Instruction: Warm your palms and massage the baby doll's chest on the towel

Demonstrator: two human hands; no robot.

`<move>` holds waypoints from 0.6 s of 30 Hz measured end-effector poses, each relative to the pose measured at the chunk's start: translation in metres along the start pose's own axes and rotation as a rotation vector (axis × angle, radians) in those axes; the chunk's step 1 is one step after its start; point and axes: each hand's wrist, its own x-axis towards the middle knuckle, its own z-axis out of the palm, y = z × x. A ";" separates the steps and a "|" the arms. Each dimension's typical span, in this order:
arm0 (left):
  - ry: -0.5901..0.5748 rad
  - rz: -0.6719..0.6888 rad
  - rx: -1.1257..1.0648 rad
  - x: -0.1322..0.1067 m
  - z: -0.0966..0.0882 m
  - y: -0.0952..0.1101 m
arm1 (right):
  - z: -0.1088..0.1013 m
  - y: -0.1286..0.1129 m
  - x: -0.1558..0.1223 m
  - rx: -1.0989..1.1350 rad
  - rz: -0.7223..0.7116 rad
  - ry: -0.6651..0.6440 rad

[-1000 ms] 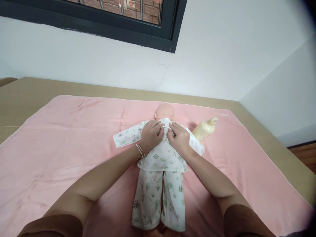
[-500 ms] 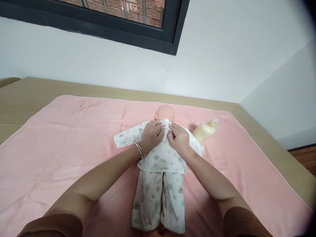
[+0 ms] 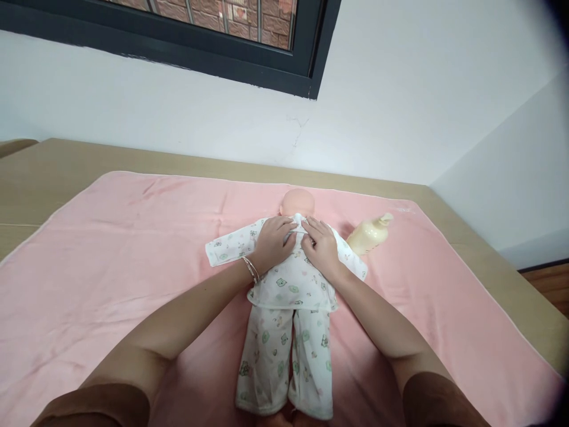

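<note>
Your fingertips rest on cloth just below the neckline of the doll's white printed top (image 3: 293, 287), those of your left hand (image 3: 273, 240) and right hand (image 3: 323, 244) facing each other across the middle. The fingers are bent, with the thumbs set lower. Whether either hand pinches the cloth or merely presses it cannot be told; the contact is partly hidden beneath the fingers.

Change noted: slight. Compared with half a second ago, your right fingers have shifted a little and the fold between your hands looks flatter. Your left hand holds virtually the same place. Finding: in my judgement, the handling remains confined to the upper part of the garment and is a small adjustment.

The doll lies stretched out, its bald head (image 3: 297, 203) just beyond your fingertips, no face showing. One sleeve extends beyond your left hand; the other emerges past your right. The hem overlaps the matching trousers (image 3: 265, 359); neither has visibly moved.

Farther out, a cream-coloured pump bottle (image 3: 368, 236) sits near the right-hand sleeve. All of this is on a pink blanket (image 3: 133, 255), spread over a wooden table (image 3: 48, 172).
</note>
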 end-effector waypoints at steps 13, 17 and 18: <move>-0.081 -0.098 0.057 0.003 0.001 0.002 | -0.003 0.000 0.005 -0.037 0.120 -0.124; -0.057 0.009 0.035 0.002 -0.001 0.001 | -0.004 0.001 0.004 -0.046 0.014 -0.152; -0.049 0.025 0.042 0.001 -0.002 0.001 | -0.004 0.001 0.003 -0.033 -0.013 -0.128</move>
